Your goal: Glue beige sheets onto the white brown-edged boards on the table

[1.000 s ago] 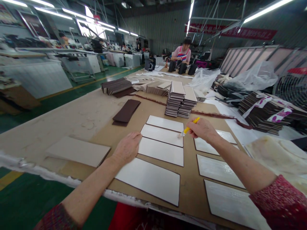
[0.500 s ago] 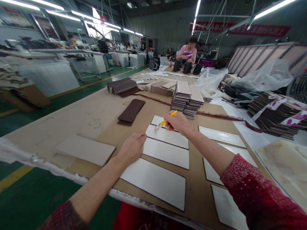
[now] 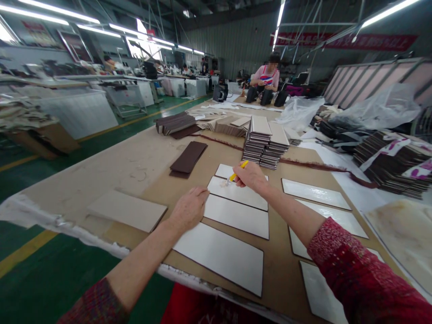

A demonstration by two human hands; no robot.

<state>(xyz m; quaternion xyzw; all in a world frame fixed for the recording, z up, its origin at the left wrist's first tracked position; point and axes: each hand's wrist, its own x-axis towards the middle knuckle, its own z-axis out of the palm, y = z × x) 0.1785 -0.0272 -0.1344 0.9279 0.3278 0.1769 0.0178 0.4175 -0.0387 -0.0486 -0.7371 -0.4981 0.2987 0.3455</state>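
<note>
My right hand (image 3: 252,175) is closed around a brush (image 3: 233,176) with a yellow handle. Its bristles rest on a white dark-edged panel (image 3: 249,196), near that panel's left part. My left hand (image 3: 189,207) lies flat, fingertips at the left ends of the panels. Nearer to me in the same column are another white panel (image 3: 238,218) and a larger white panel (image 3: 222,256). Beyond the brush, a further white panel (image 3: 222,170) is partly hidden by my right hand. To the right, several panels (image 3: 315,193) have a glossy, wet-looking surface; my right forearm partly covers some.
Stacked panels (image 3: 258,139) stand beyond my right hand. Dark brown pieces (image 3: 189,158) and a pale board (image 3: 128,210) lie to the left. Bundled dark pieces (image 3: 388,157) and clear plastic (image 3: 384,105) are at right. A co-worker (image 3: 268,78) is at the far end.
The brush tip has moved a little to the right along the panel, with my right hand. My left hand stays by the panels' left ends. The whole view has shifted slightly.
</note>
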